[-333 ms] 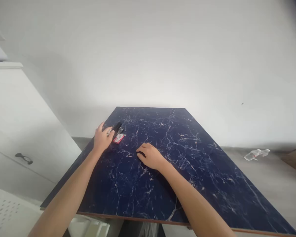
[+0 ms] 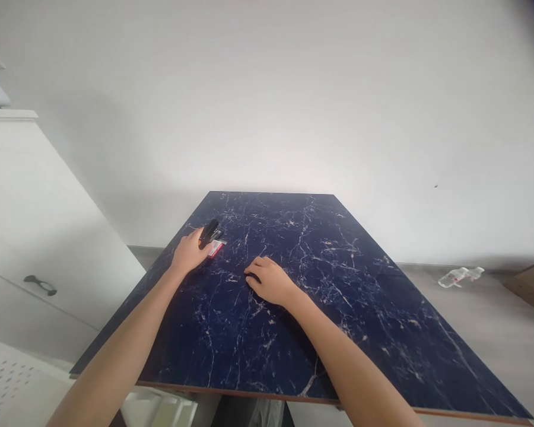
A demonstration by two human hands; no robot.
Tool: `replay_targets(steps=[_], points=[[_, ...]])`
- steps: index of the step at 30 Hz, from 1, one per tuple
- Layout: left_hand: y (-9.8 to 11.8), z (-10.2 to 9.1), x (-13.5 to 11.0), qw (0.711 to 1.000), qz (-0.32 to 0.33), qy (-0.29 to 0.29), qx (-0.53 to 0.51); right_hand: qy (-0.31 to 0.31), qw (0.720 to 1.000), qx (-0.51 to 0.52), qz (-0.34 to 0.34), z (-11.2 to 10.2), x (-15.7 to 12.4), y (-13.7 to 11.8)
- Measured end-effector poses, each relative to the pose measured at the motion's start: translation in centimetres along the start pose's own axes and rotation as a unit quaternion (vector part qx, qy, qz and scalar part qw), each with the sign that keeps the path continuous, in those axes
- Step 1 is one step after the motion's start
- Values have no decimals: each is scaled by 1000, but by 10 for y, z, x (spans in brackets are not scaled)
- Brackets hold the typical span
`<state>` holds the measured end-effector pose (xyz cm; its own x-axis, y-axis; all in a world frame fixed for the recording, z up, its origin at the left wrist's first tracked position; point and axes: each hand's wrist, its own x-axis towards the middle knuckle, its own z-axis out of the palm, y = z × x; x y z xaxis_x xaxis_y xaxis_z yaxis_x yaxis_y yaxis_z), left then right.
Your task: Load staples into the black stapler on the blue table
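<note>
My left hand (image 2: 189, 251) is closed around a small black stapler (image 2: 210, 230) near the far left edge of a dark blue marbled table (image 2: 338, 308). A small red and white box (image 2: 215, 248) lies on the table just right of that hand, partly under the stapler. My right hand (image 2: 269, 279) rests palm down on the tabletop near the middle, fingers loosely curled, holding nothing.
A white cabinet (image 2: 31, 237) with a dark handle (image 2: 40, 284) stands to the left. A white perforated surface (image 2: 9, 385) sits at the lower left. A clear plastic bottle (image 2: 460, 276) lies on the floor at the right, near a brown cardboard piece (image 2: 531, 284).
My left hand has closed its fingers over the stapler and drawn slightly toward me. The right hand has stayed in place.
</note>
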<state>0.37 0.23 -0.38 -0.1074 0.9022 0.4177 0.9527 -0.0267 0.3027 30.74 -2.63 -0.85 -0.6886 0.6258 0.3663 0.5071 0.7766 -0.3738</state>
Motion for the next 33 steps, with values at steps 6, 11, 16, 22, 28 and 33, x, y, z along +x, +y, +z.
replay_targets(steps=[6, 11, 16, 22, 28, 33], points=[[-1, -3, 0, 998, 15, -10, -55, 3, 1000, -2, 0, 1, 0, 2], [25, -7, -8, 981, 115, -94, -126, 20, 1000, 4, 5, 2, 1, 1], [69, -6, -27, 951, 200, -155, -178, 150, 986, 59, 37, -6, 1, -1], [93, -3, -43, 924, 256, -221, -180, 323, 933, 70, 139, -29, -2, 16], [87, -4, -38, 929, 271, -222, -122, 285, 940, 77, 171, -35, -5, 40], [78, 4, -39, 951, 206, -222, -61, 280, 952, 25, 120, -47, -16, 41]])
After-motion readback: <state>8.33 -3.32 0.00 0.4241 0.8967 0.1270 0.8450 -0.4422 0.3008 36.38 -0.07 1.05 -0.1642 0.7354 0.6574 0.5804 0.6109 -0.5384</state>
